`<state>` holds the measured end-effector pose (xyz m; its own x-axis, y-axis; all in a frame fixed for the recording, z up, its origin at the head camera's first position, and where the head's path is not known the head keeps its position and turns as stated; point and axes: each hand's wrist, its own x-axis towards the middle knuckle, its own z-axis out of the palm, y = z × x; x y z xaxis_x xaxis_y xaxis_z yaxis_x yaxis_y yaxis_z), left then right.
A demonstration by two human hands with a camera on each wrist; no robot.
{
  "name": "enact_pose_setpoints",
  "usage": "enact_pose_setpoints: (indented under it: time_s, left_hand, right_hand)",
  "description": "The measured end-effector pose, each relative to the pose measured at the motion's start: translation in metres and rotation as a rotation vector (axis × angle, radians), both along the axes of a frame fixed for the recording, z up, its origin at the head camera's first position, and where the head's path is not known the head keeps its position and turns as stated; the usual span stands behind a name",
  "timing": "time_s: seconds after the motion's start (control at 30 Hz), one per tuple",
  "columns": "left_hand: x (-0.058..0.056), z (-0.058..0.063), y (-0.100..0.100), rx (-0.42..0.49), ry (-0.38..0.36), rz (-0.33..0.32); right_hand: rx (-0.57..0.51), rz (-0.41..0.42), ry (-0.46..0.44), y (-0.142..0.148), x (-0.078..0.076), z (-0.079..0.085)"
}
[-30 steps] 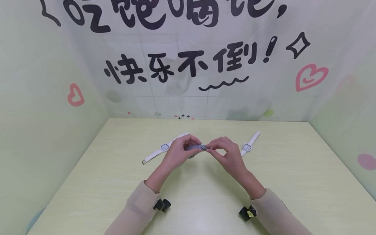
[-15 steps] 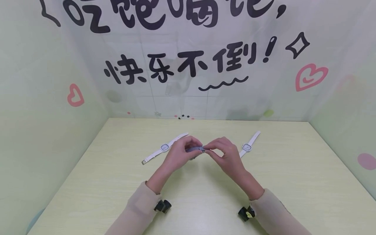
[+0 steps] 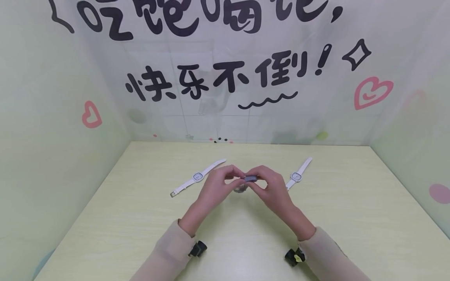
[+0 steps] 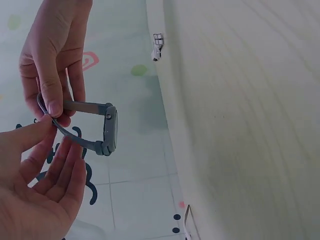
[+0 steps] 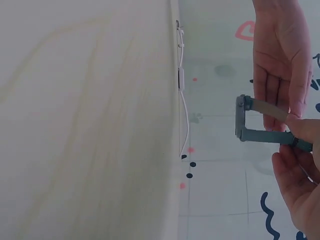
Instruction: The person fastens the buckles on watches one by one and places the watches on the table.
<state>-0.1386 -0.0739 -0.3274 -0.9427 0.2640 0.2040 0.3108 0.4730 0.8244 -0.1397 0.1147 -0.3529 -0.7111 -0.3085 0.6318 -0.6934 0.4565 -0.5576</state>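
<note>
A grey-blue wristwatch (image 3: 250,178) is held up between both hands, its strap bent into a loop and its case (image 4: 111,131) hanging on the far side from the fingers. My left hand (image 3: 219,183) pinches the strap between thumb and fingertips. On the other side, my right hand (image 3: 272,185) pinches the strap too, fingertips right beside those of the left. In the right wrist view the strap (image 5: 267,136) runs from the case into the right fingers. The strap ends are partly hidden by the fingertips.
A white watch (image 3: 197,177) lies stretched out on the pale wooden table (image 3: 123,226), left of the hands. Another white watch (image 3: 296,177) lies to the right, its near end close behind the right hand. A printed curtain (image 3: 225,125) stands behind the table.
The grey-blue strap has shifted from the left hand's side to the right hand's side in the head view. The watch case now shows below the hands. Both white watches stay put.
</note>
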Motion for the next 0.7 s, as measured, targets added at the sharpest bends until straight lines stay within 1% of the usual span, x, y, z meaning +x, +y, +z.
enact_pose_setpoints:
  time_s: [0.03, 0.1, 0.17, 0.2, 0.3, 0.43, 0.53, 0.63, 0.7]
  left_hand:
    - [0.001, 0.001, 0.001, -0.035, 0.026, 0.018]
    - [0.003, 0.003, 0.002, -0.081, 0.053, 0.044]
    - [0.005, 0.005, 0.003, -0.104, 0.056, 0.059]
    - [0.005, 0.005, 0.002, -0.104, 0.044, 0.060]
    - [0.003, 0.005, 0.001, -0.047, -0.041, 0.043]
    - [-0.004, 0.002, -0.004, 0.096, -0.221, -0.012]
    - [-0.007, 0.000, -0.006, 0.149, -0.312, -0.048]
    - [-0.009, 0.001, -0.008, 0.141, -0.336, -0.067]
    - [-0.009, 0.000, -0.008, 0.129, -0.342, -0.067]
  right_hand:
    - [0.000, -0.006, -0.004, 0.000, 0.000, 0.000]
    - [0.005, -0.019, -0.012, -0.001, 0.000, 0.001]
    - [0.017, -0.029, -0.015, -0.001, 0.000, 0.001]
    - [0.022, -0.033, -0.014, -0.001, 0.000, 0.001]
    - [0.039, -0.044, -0.008, -0.002, 0.001, 0.002]
    - [0.057, -0.046, 0.003, -0.003, 0.002, 0.002]
    - [0.067, -0.036, 0.023, -0.004, 0.002, 0.003]
    - [0.080, -0.022, 0.048, -0.004, 0.002, 0.002]
    - [0.092, -0.011, 0.061, -0.005, 0.001, 0.002]
